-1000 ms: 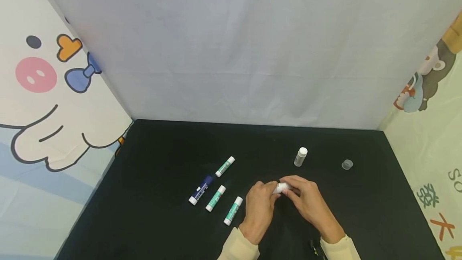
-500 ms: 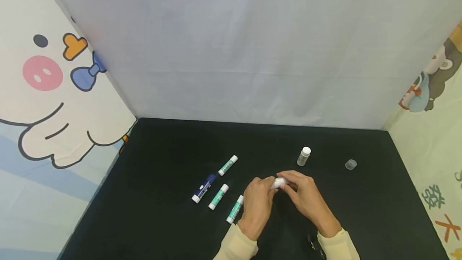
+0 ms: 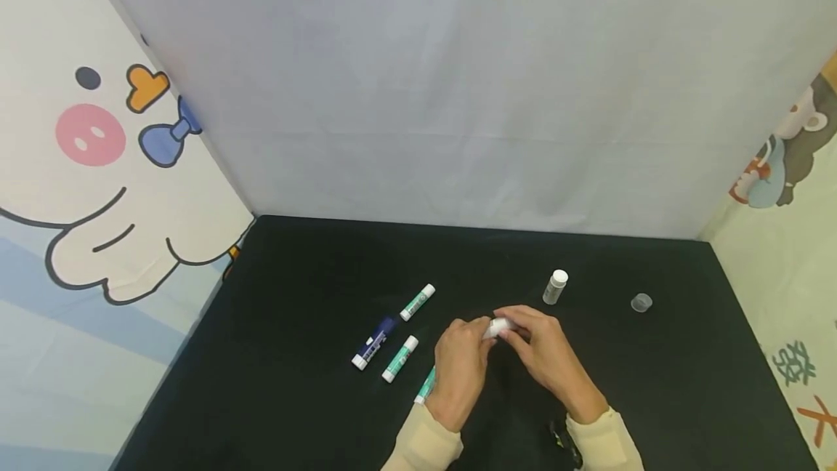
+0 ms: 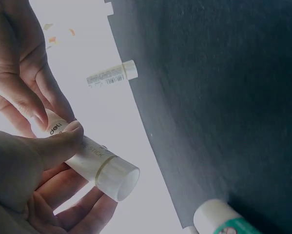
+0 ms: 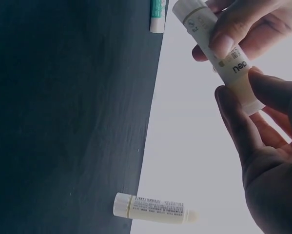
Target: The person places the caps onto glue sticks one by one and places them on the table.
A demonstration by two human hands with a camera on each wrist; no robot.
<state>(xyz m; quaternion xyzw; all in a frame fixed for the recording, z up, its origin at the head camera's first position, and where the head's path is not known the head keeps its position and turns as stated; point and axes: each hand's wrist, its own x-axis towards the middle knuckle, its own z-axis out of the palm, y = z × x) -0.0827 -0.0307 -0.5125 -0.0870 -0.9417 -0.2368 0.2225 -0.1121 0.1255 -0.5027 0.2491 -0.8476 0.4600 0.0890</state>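
A white glue stick (image 4: 99,158) with "deli" printing is held between both hands above the black table. My left hand (image 3: 461,365) grips its barrel, with the thumb across the lettering in the left wrist view. At the opposite end, my right hand (image 5: 277,141) pinches the glue stick's tip between thumb and fingers. A second white glue stick (image 3: 555,287) stands upright beyond the right hand. Left of the left hand lie several green-and-white glue sticks (image 3: 400,359) and a larger dark blue one (image 3: 374,344). The nearest green glue stick (image 3: 426,387) is partly covered by the left hand.
A small translucent cap (image 3: 641,302) rests on the black table (image 3: 660,384) at the right. Close to the right sleeve lies a small dark object (image 3: 564,442) with yellow marks. A pale curtain (image 3: 458,93) borders the table's back edge, with printed cloths at both sides.
Both hands have moved slightly left and up with the white glue stick, and the left hand now covers part of the nearest green one. The whole head view has shifted slightly.
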